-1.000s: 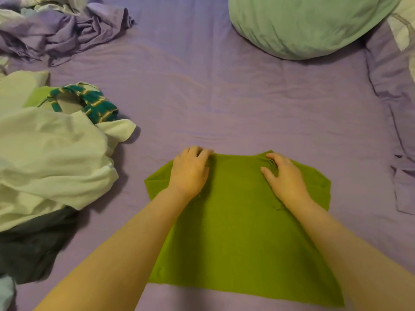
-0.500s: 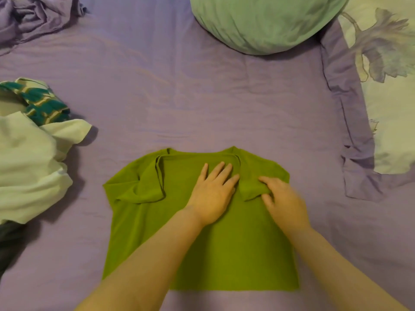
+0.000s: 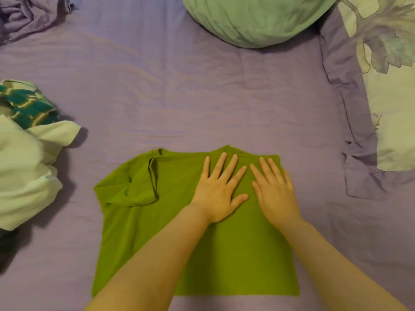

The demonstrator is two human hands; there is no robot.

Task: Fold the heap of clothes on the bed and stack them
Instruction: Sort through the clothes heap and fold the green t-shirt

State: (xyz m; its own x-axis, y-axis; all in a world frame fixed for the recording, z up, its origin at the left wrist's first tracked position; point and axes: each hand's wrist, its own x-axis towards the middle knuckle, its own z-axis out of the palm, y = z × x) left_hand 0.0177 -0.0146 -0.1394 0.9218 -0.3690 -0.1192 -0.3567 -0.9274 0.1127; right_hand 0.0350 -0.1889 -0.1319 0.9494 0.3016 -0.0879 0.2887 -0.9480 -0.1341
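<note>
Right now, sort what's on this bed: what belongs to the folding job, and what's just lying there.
Job: green shirt, pressed flat by left hand and right hand; clothes heap.
Lying about: green pillow, floral pillow, crumpled purple cloth.

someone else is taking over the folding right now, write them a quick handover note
Left hand: flat, fingers spread, pressing the upper middle of the green t-shirt.
Right hand: flat beside it, pressing the shirt's right side near the collar.
Shirt lies on the purple bedsheet, collar away from you. The right side looks folded in, giving a straight edge; the left sleeve is still out and rumpled.
Unfolded heap sits at the left, with a pale garment and a green striped garment showing.
No stack of folded clothes in view.
Left to do: fold in the left side, fold the shirt up, start a stack, then work through the heap.
</note>
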